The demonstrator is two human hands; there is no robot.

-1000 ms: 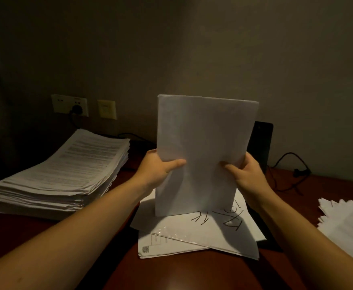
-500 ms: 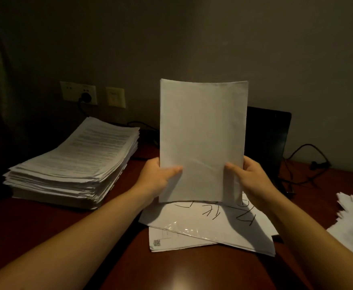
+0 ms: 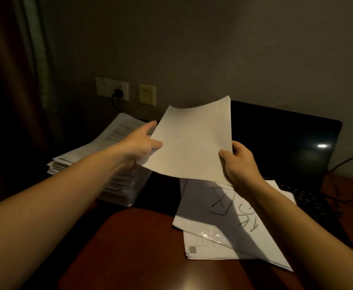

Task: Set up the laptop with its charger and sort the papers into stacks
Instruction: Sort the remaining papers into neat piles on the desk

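Observation:
I hold a blank white sheaf of paper [image 3: 192, 141] tilted in the air above the desk. My left hand [image 3: 142, 143] pinches its left edge, thumb on top. My right hand [image 3: 239, 164] grips its lower right corner. Below it lie loose papers [image 3: 230, 222] with black handwriting and a clear plastic sleeve. A tall stack of printed papers [image 3: 108, 147] stands at the left, partly behind my left arm. The open black laptop [image 3: 284, 147] stands at the back right, its keyboard partly covered by the loose papers.
Wall sockets [image 3: 111, 88] with a black plug sit behind the stack, beside a yellowish wall plate [image 3: 147, 94]. Black cables [image 3: 347, 185] trail on the red-brown desk [image 3: 133, 248] at the far right. A dark curtain [image 3: 14, 80] hangs at the left.
The sheaf has tipped from upright to slanted and swung left toward the tall stack. My view has shifted, showing more of the laptop.

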